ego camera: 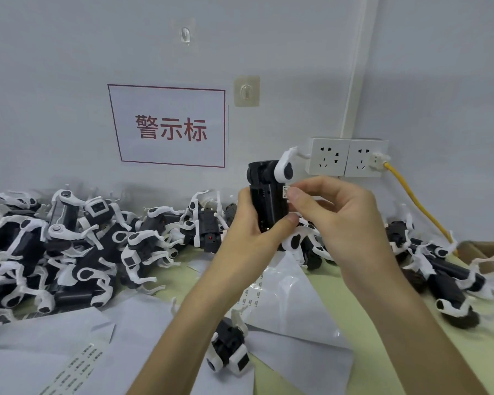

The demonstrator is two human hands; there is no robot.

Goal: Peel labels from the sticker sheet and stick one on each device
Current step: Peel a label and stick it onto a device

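Observation:
My left hand point(247, 223) grips a black device point(268, 195) with a white arm, held upright above the table. My right hand point(328, 206) pinches a small white label point(285, 191) against the device's right side. A sticker sheet point(280, 297) with rows of small labels lies on the table under my forearms. Another strip of labels point(77, 366) lies at the lower left. One more black and white device point(230, 349) rests on the sheets near the bottom centre.
A large heap of black and white devices point(69, 246) fills the left of the table. A smaller group of devices point(439, 269) lies on the right beside a cardboard box point(488, 255). Wall sockets point(345, 156) with a yellow cable point(411, 195) are behind.

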